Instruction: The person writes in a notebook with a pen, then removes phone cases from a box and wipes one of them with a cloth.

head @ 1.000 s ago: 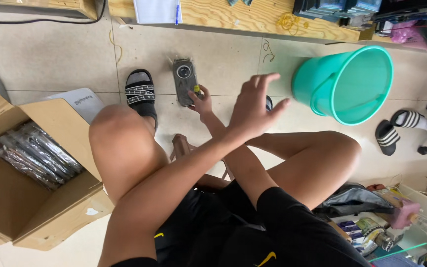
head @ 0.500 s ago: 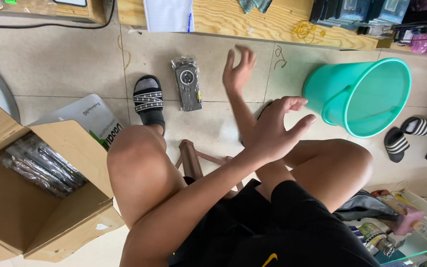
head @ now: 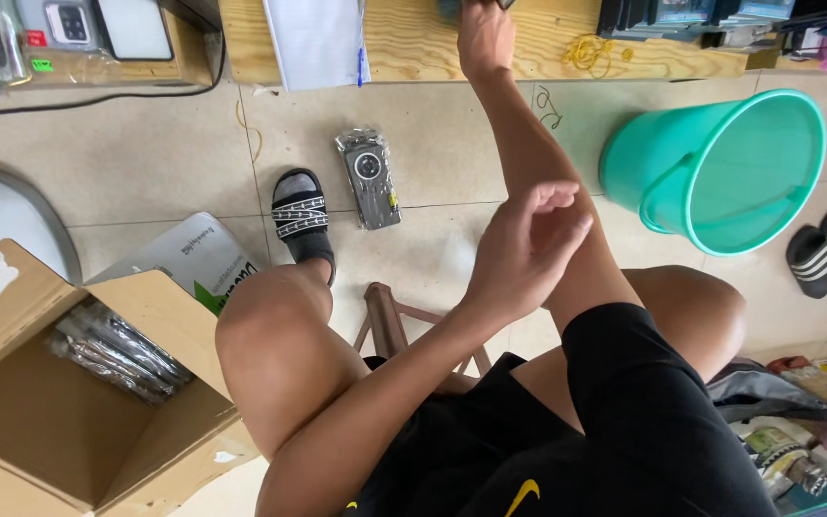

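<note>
Seated person on a low stool (head: 385, 316). The right hand (head: 485, 33) is stretched far forward onto the wooden ledge (head: 413, 48) across the floor; its fingers are cut off at the frame edge, so I cannot tell whether it grips anything. The left hand (head: 528, 239) hangs loosely curled and empty over the right forearm. Risk: the long reach could tip the stool, and the elbow passes near the bucket (head: 720, 172). A wrapped packet (head: 368, 177) lies underfoot. The box (head: 50, 412) crowds the left; there is open tile ahead.
</note>
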